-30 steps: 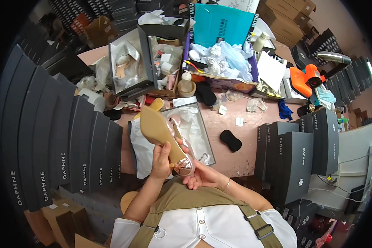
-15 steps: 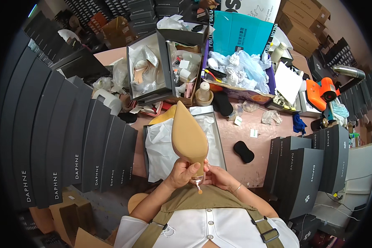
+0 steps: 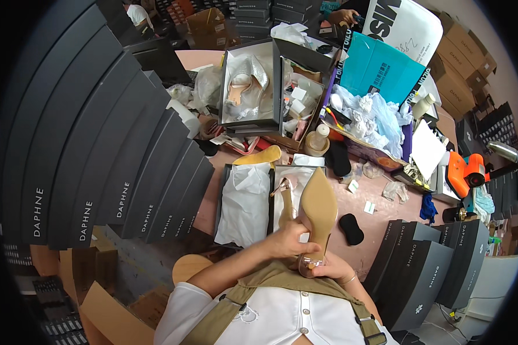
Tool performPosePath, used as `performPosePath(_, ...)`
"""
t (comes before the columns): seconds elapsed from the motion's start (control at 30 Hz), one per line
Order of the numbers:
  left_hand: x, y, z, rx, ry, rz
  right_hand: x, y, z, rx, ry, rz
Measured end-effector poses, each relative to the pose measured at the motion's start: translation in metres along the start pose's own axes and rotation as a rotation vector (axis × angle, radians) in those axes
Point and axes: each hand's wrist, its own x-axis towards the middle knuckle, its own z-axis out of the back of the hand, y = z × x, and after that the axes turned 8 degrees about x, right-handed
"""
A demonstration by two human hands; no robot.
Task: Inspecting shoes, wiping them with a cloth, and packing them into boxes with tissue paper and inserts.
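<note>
A beige pointed high-heeled shoe is held sole up, toe pointing away from me, in front of my chest. My left hand is closed round its narrow middle, thumb across the sole. My right hand grips the heel end, where a clear part shows; some of its fingers are hidden. Just beyond my left hand, a second shoe lies in an open dark shoebox lined with white tissue paper.
Stacked dark shoeboxes rise at left and right. Farther back are an open box with silver shoes, a bin of crumpled plastic, and an orange tool. A black pad lies right of the held shoe.
The view has swung, so the table things sit farther right. The held shoe has turned slightly and lowered toward me, and the second shoe in the box now shows.
</note>
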Motion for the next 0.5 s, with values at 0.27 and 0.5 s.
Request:
performPosePath(0.27, 0.022, 0.075, 0.172, 1.12, -0.274, 0.736, -0.006, 0.018, -0.049, -0.063, -0.369, 0.066)
performPosePath(0.5, -0.012, 0.04, 0.167, 0.961, -0.642, 0.347, -0.029, 0.055, -0.066, -0.4, -0.194, 0.251)
